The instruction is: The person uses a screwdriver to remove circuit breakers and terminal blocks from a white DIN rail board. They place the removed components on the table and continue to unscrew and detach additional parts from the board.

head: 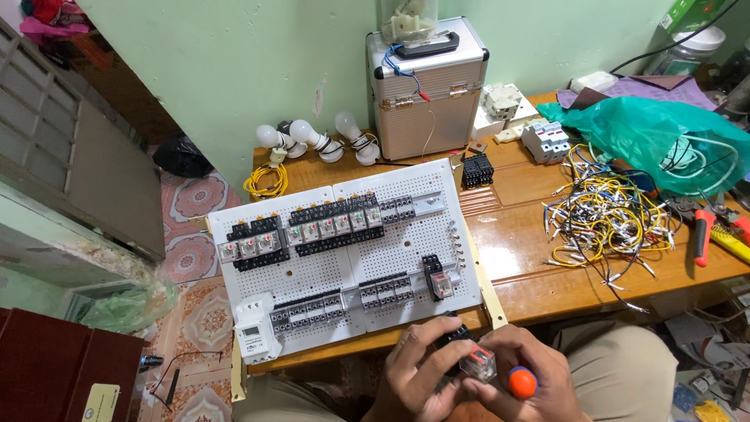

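Both my hands meet at the bottom middle of the view, below a white perforated panel (pixel 406 250). My left hand (pixel 418 371) grips a small black relay socket (pixel 451 337). My right hand (pixel 519 375) holds a clear plastic relay (pixel 478 363) against the socket, with the orange handle of a screwdriver (pixel 523 382) tucked in its fingers. The panel carries rows of black sockets with clear relays (pixel 312 229), grey terminal blocks (pixel 344 301) and a white timer unit (pixel 254 332).
On the wooden table (pixel 523 234): a tangle of yellow, white and black wires (pixel 605 219), red-handled pliers (pixel 701 234), a green plastic bag (pixel 648 133), an aluminium case (pixel 426 90), three light bulbs in holders (pixel 312 141), white breakers (pixel 545 141), and spare black sockets (pixel 477 169).
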